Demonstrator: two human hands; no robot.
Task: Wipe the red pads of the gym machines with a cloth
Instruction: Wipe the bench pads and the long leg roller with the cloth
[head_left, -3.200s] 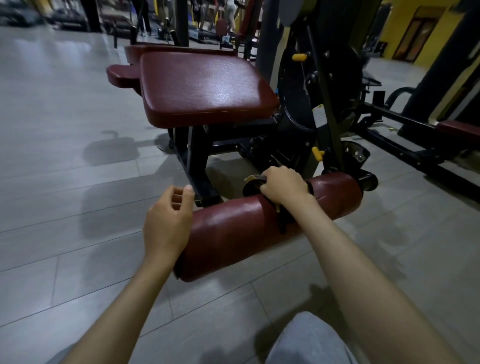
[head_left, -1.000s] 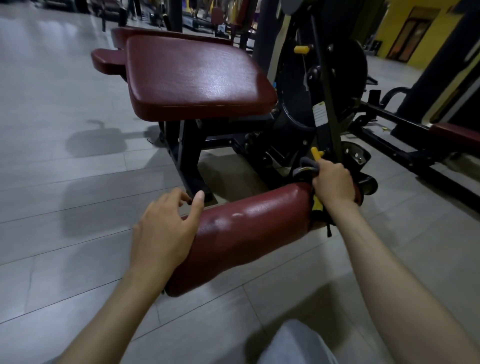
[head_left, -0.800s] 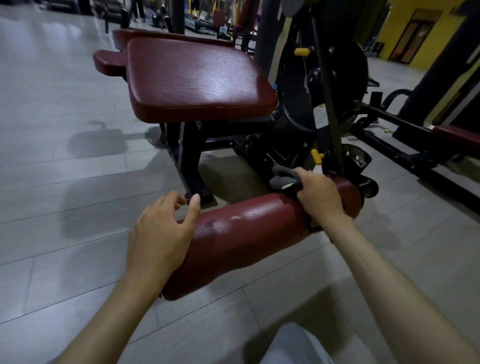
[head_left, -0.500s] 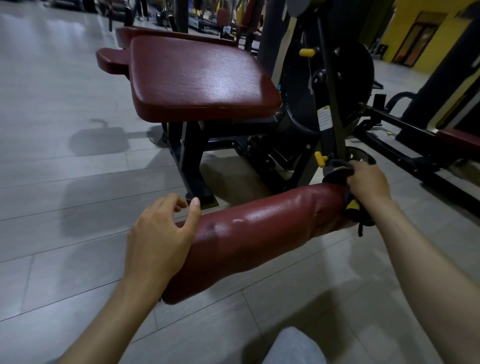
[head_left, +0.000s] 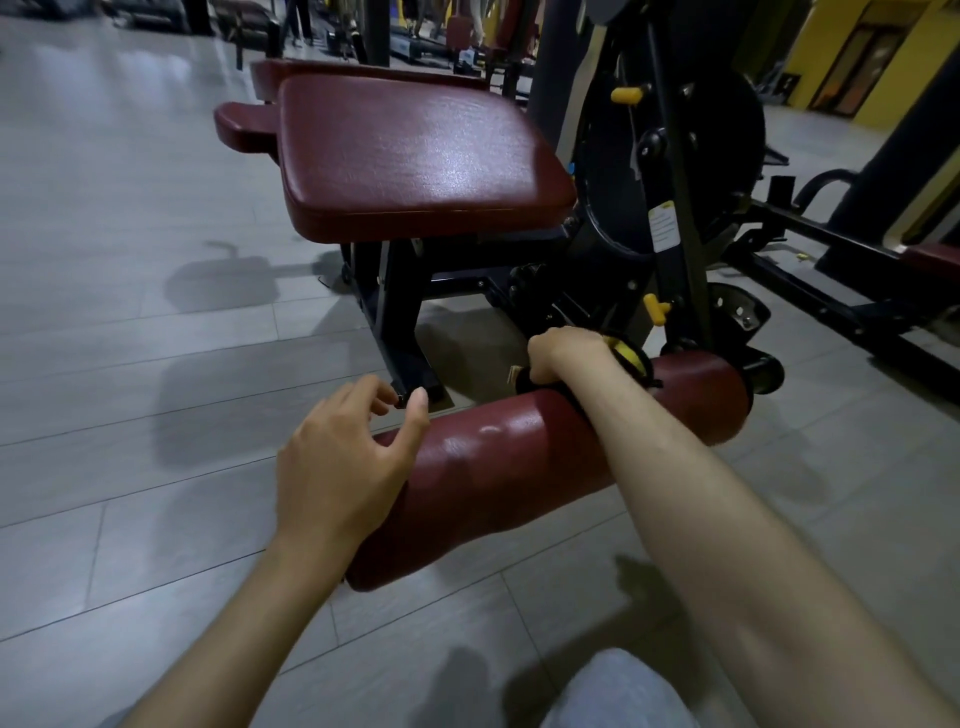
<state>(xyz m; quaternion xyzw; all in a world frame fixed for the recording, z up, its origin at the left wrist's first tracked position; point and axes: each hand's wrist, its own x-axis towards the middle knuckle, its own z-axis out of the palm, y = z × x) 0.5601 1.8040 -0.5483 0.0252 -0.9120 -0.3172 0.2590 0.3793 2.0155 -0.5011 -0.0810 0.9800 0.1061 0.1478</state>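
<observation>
A dark red roller pad (head_left: 498, 467) lies low across the middle of the head view, running from lower left to upper right. My right hand (head_left: 563, 353) presses a dark cloth with yellow trim (head_left: 631, 358) onto the top of the roller, near its middle. My left hand (head_left: 343, 467) rests at the roller's near left end, fingers spread and curled, holding nothing. Behind the roller stands the machine's flat red seat pad (head_left: 415, 156).
The black machine frame (head_left: 670, 171) with yellow knobs rises right of the seat. A second machine's black rails (head_left: 831, 301) and a red pad (head_left: 935, 254) lie at the far right. Grey tiled floor (head_left: 130, 312) spreads to the left. My grey trouser knee (head_left: 618, 691) shows at the bottom.
My right hand has slid the cloth back left along the roller, from its far right end toward the middle. My left hand stays at the near end.
</observation>
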